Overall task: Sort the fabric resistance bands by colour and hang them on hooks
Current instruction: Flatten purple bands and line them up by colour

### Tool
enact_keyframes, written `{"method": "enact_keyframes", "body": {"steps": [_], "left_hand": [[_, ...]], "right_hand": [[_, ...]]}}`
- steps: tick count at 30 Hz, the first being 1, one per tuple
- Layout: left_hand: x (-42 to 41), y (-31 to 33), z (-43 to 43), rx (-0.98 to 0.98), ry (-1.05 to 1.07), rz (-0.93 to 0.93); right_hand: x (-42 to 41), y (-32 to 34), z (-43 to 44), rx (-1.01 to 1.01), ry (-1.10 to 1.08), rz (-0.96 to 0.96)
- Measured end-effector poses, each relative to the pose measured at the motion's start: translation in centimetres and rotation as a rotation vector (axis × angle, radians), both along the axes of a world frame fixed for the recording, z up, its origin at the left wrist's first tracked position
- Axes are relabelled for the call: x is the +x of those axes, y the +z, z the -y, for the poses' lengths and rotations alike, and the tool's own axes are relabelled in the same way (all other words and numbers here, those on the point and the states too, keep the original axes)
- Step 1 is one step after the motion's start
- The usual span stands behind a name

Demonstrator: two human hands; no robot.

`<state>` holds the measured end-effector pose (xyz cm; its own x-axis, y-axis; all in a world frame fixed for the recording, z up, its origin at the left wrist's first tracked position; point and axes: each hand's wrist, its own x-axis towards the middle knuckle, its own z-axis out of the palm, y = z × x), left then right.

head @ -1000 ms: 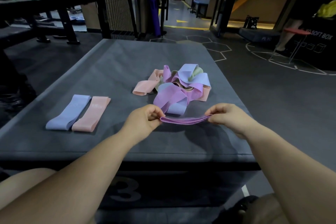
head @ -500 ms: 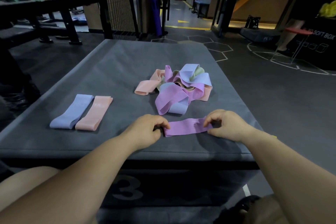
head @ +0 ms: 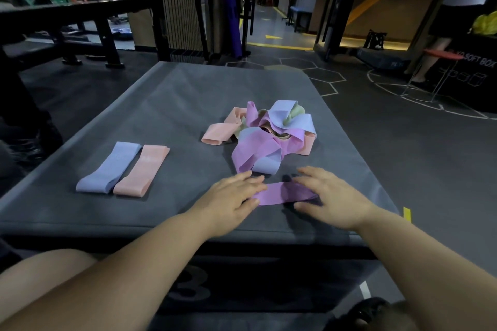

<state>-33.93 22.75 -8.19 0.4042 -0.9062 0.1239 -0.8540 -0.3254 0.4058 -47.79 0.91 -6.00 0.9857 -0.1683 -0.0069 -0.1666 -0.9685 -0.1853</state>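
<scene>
Purple band (head: 285, 193) flat on worktop (head: 172, 105), long axis left-right, an end under each: left grip (head: 231, 203) and right grip (head: 333, 196) both spread, pressing it. Sorted pair (head: 111, 169) lies leftward, nearer left grip.

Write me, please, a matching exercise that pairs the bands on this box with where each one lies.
Things:
1. flat blue band
2. flat peach band
3. single purple band
4. heap of bands

Places:
A. pressed flat under the left hand and the right hand
B. tangled together, beyond the hands
C. leftmost on the box
D. right beside the flat blue band

Pairs: 1-C, 2-D, 3-A, 4-B
</scene>
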Motion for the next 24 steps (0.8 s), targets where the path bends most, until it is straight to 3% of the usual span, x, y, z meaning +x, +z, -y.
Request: {"method": "enact_keyframes", "body": {"steps": [5,10,24], "left_hand": [[-0.2,-0.2,-0.3,0.237,-0.041,0.096],[-0.1,-0.5,-0.2,0.342,-0.050,0.167],[0.0,-0.7,-0.1,0.388,-0.059,0.186]], "right_hand": [[-0.5,-1.1,-0.7,-0.121,-0.047,-0.243],[-0.6,-1.6,-0.9,-0.136,-0.062,-0.246],[-0.6,-1.9,-1.0,-0.108,-0.077,-0.257]]}}
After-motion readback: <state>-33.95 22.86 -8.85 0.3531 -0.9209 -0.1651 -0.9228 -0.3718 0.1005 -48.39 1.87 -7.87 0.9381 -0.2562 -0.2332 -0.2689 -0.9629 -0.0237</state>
